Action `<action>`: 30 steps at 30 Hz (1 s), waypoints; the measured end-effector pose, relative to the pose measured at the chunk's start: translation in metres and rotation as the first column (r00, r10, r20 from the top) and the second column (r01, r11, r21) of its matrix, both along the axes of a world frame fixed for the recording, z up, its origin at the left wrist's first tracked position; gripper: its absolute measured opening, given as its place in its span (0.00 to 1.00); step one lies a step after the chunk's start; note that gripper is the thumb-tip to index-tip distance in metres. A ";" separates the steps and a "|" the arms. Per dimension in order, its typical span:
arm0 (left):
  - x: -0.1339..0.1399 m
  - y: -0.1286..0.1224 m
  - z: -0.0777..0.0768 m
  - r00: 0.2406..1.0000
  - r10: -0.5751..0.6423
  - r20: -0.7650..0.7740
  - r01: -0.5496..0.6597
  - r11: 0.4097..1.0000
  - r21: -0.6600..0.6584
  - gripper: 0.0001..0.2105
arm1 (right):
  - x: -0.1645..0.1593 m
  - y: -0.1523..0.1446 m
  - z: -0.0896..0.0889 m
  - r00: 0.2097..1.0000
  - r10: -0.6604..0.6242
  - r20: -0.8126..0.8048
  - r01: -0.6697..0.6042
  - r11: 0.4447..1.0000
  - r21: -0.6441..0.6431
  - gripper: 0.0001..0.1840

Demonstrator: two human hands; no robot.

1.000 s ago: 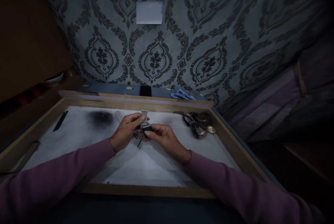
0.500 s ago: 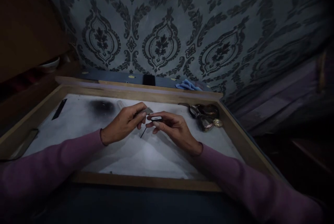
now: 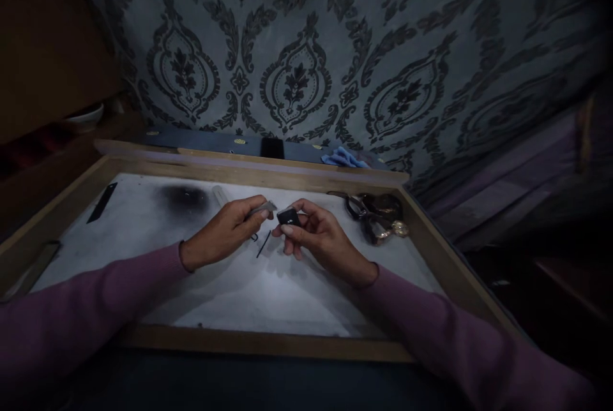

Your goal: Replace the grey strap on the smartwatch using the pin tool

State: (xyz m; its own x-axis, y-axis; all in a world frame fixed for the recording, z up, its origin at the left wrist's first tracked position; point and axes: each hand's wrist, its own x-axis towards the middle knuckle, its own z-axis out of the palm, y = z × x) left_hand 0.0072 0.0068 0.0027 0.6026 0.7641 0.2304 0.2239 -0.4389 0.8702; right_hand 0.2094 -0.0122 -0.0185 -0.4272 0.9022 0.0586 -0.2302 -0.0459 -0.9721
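Observation:
My left hand (image 3: 232, 227) is closed on a flat grey strip (image 3: 261, 209), strap-like with a paler end; its exact kind is unclear. In my right hand (image 3: 316, 229), thumb and fingers pinch a small black smartwatch body (image 3: 288, 217) with rounded corners, its dark face towards me. A narrow gap separates the strip's end from the watch body. Below them, a thin black rod (image 3: 264, 244) lies on the white surface (image 3: 225, 296). A pale grey strip (image 3: 220, 194) lies just beyond my left hand.
A raised wooden rim (image 3: 268, 343) surrounds the white surface. Dark looped items (image 3: 376, 210) with a gold round piece (image 3: 400, 228) lie at right. A black strip (image 3: 101, 202) lies at left. Behind the rim are a blue cloth (image 3: 343, 157) and a dark rectangular object (image 3: 272, 148).
The watch body has turned from showing its pale edge to showing its dark face. My hands have drawn slightly apart, leaving a gap between strip and watch body.

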 end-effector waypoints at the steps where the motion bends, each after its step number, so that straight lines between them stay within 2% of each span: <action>1: 0.000 0.000 0.000 1.000 -0.005 0.001 0.005 1.000 -0.001 0.14 | 0.000 0.000 0.001 1.000 0.003 -0.001 -0.003 1.000 -0.004 0.15; 5: -0.001 -0.001 -0.003 0.999 -0.012 0.032 0.015 0.995 -0.095 0.11 | 0.001 -0.002 0.010 1.000 0.019 0.006 -0.019 0.999 -0.051 0.15; 8: -0.001 -0.002 -0.006 0.999 0.006 0.045 0.000 0.991 -0.136 0.10 | 0.000 -0.004 0.016 0.999 0.048 0.012 -0.046 0.992 -0.117 0.20; 10: -0.001 -0.002 -0.005 1.000 0.019 0.020 -0.017 0.997 -0.078 0.10 | -0.001 -0.006 0.020 0.997 0.068 0.036 -0.063 0.989 -0.136 0.22; 14: -0.001 -0.003 0.000 0.997 0.061 -0.043 -0.057 0.995 0.087 0.12 | -0.002 -0.009 0.022 0.992 0.097 0.086 -0.086 0.989 -0.121 0.19; 18: -0.002 -0.004 0.005 0.991 0.103 -0.082 -0.081 0.966 0.245 0.12 | -0.002 -0.010 0.020 0.984 0.163 0.073 -0.157 0.984 -0.083 0.17; 22: -0.004 -0.006 0.006 0.979 0.118 -0.167 -0.045 0.923 0.383 0.10 | -0.001 -0.011 0.016 0.970 0.190 0.148 -0.189 0.982 -0.024 0.20; 25: -0.007 -0.006 0.005 0.953 0.185 -0.239 -0.026 0.838 0.545 0.10 | -0.001 -0.012 0.013 0.958 0.190 0.217 -0.197 0.980 0.011 0.23; 30: -0.009 -0.006 0.005 0.913 0.314 -0.259 0.037 0.570 0.821 0.13 | -0.001 -0.013 0.009 0.952 0.164 0.259 -0.190 0.978 0.080 0.21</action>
State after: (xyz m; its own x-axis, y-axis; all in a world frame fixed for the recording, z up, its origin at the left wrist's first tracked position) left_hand -0.0015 0.0006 0.0079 0.6720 0.4502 0.5880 0.5415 -0.8404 0.0246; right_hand 0.2088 -0.0250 -0.0093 -0.5924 0.8054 0.0179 0.0234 0.0394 -0.9989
